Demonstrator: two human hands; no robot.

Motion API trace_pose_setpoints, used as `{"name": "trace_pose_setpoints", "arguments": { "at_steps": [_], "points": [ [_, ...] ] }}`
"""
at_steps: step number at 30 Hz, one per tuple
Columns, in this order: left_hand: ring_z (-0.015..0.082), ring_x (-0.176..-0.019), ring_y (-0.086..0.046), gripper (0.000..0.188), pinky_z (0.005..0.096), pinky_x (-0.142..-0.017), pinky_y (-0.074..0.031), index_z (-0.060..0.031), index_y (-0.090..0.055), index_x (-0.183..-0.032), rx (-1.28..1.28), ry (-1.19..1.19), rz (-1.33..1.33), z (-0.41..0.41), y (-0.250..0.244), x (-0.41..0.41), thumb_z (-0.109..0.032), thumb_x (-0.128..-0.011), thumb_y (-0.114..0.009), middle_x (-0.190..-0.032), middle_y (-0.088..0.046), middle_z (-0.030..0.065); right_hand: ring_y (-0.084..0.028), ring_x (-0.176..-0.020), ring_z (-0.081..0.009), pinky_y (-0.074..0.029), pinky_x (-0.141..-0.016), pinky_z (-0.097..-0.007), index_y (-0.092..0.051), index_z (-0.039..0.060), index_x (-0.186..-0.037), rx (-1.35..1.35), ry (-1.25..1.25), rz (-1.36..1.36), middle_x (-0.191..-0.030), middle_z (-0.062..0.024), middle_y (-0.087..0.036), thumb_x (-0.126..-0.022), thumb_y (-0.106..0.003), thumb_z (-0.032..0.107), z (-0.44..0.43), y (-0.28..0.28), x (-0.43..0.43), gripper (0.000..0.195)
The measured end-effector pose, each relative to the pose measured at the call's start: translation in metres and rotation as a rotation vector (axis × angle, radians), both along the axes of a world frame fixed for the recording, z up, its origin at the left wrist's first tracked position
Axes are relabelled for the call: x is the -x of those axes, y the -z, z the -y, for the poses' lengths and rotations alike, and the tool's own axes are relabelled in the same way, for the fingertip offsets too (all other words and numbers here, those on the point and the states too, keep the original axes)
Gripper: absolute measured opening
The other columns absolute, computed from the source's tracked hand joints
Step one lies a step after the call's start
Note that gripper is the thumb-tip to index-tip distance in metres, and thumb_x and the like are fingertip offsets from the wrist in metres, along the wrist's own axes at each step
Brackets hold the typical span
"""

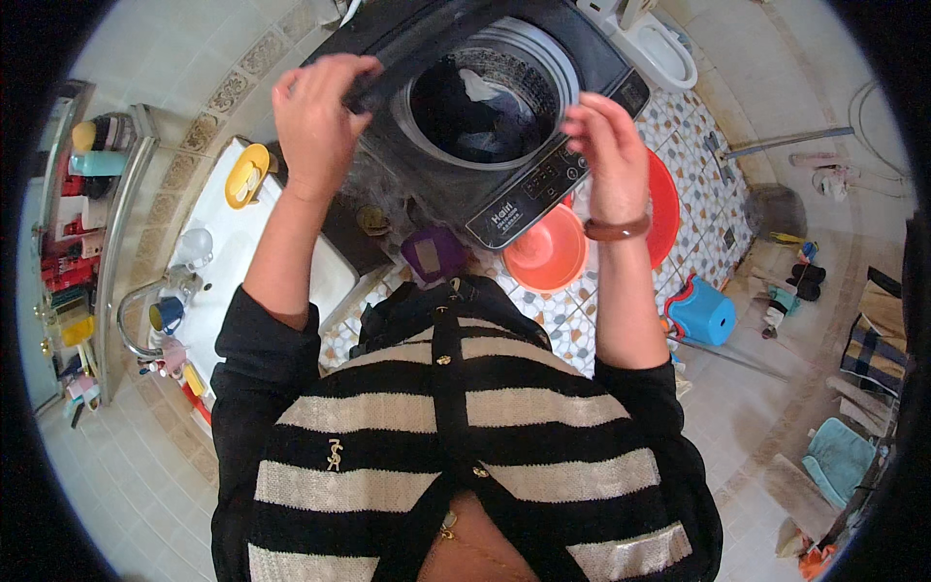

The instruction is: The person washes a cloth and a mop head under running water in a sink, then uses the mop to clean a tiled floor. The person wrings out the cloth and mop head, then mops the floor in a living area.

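A black top-loading washing machine (444, 185) stands before me with its drum opening uncovered. Dark wet-looking laundry (451, 109) lies in the metal drum (534, 80), along with a white piece of cloth (478, 86). My left hand (320, 120) is raised at the machine's left side, fingers and thumb curved around the end of the dark, blurred lid (422, 54); whether it grips the lid is unclear. Over the control panel (542, 182) hovers my right hand (614, 164), fingers loosely bent and apart, near the drum's right rim, with nothing visible in it. A brown bangle circles that wrist.
Orange (545, 251) and red (663, 211) basins sit on the pebble-patterned floor, near a blue plastic stool (702, 311). Left of me is a white sink (244, 251) with a yellow soap dish (247, 174). A purple container (434, 254) stands by the machine's front.
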State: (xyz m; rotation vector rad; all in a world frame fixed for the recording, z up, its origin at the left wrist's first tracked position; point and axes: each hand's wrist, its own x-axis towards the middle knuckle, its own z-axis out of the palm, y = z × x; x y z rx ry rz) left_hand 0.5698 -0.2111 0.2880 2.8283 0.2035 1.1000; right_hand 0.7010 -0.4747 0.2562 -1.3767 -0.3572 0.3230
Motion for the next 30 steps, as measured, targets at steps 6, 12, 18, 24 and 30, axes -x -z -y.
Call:
{"name": "trace_pose_setpoints", "arguments": {
  "at_steps": [6,12,18,24,30],
  "points": [
    [0.0287,-0.085,-0.060,0.030,0.0366,-0.082,-0.040,-0.0080,-0.062,-0.101,0.254,-0.093,0.034,-0.067,-0.001,-0.015,-0.029,-0.080,-0.067,-0.089,-0.063,0.0120,-0.054,-0.077,-0.0065,-0.042,-0.068,-0.0199,-0.060,0.0066,-0.106,0.234,0.149,-0.159,-0.090,0.0013,-0.061,-0.095,-0.051,0.017,0.097,0.097,0.004,0.017],
    [0.0255,-0.082,-0.061,0.038,0.0360,-0.077,-0.043,-0.0054,-0.063,-0.100,0.353,-0.236,0.047,-0.131,-0.001,-0.027,-0.040,-0.084,-0.061,-0.084,-0.064,0.0134,-0.055,-0.073,-0.0057,-0.043,-0.065,-0.0193,-0.060,0.0056,-0.103,0.256,0.131,-0.268,-0.087,0.0008,-0.061,-0.097,-0.048,0.014,0.108,0.141,0.032,0.017],
    [0.0222,-0.079,-0.062,0.051,0.0355,-0.073,-0.045,-0.0028,-0.064,-0.099,0.350,-0.317,0.038,-0.173,-0.005,-0.030,-0.051,-0.088,-0.054,-0.079,-0.064,0.0148,-0.054,-0.072,-0.0053,-0.043,-0.065,-0.0183,-0.061,0.0041,-0.105,0.207,0.058,-0.246,-0.086,0.0006,-0.060,-0.097,-0.047,0.011,0.087,0.137,0.026,0.018],
    [0.0223,-0.076,-0.060,0.056,0.0362,-0.073,-0.045,0.0011,-0.064,-0.096,0.385,-0.324,0.034,-0.158,-0.022,-0.035,-0.053,-0.089,-0.053,-0.075,-0.063,0.0167,-0.055,-0.071,-0.0064,-0.044,-0.064,-0.0194,-0.061,0.0021,-0.102,0.239,0.042,-0.214,-0.084,-0.0005,-0.061,-0.095,-0.047,0.006,0.080,0.152,0.025,0.017],
    [0.0293,-0.086,-0.063,0.055,0.0361,-0.078,-0.046,-0.0022,-0.064,-0.105,0.374,-0.357,0.002,-0.159,-0.020,-0.034,-0.054,-0.089,-0.052,-0.086,-0.066,0.0193,-0.055,-0.075,-0.0057,-0.043,-0.068,-0.0190,-0.060,0.0037,-0.107,0.199,-0.011,-0.264,-0.087,0.0006,-0.061,-0.097,-0.046,0.012,0.078,0.172,0.026,0.019]
  ]
}}
